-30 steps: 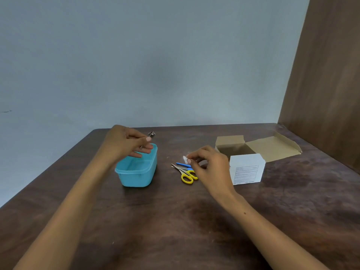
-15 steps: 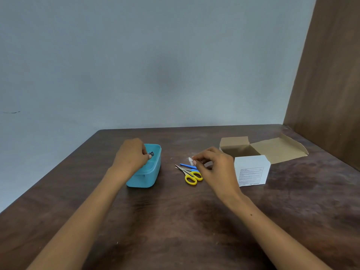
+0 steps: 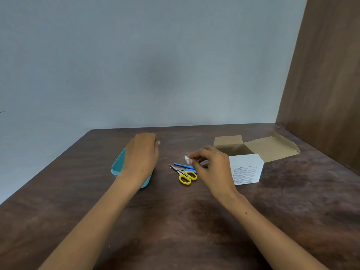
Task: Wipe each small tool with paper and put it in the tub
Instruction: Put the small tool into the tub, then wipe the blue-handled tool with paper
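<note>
**Hand and Tool Positions on the Work Surface**

Your left hand (image 3: 141,155) is hovering over the turquoise rectangular plastic tub (image 3: 118,166), back of the hand facing up and covering most of the tub's opening. The fingers are pointing away from you and down toward the tub; whether they are gripping anything cannot be told, because the hand itself is hiding them. The tub's contents are likewise hidden. The tub is sitting on the dark brown wooden table (image 3: 175,221), left of centre.

Just right of the tub, the small yellow-handled metal scissors (image 3: 184,174) are lying flat on the table, blades pointing left. A slim blue plastic tool (image 3: 184,166) is lying just behind the scissors, touching or nearly touching them.

Your right hand (image 3: 211,165) is hovering above the handle end of these two tools. Its thumb and forefinger are pinching a small white wad of paper (image 3: 187,159), with the remaining fingers curled.

Right of that hand, an open white cardboard box (image 3: 246,168) with a brown interior is standing on the table, its flaps spreading back and right.
</note>
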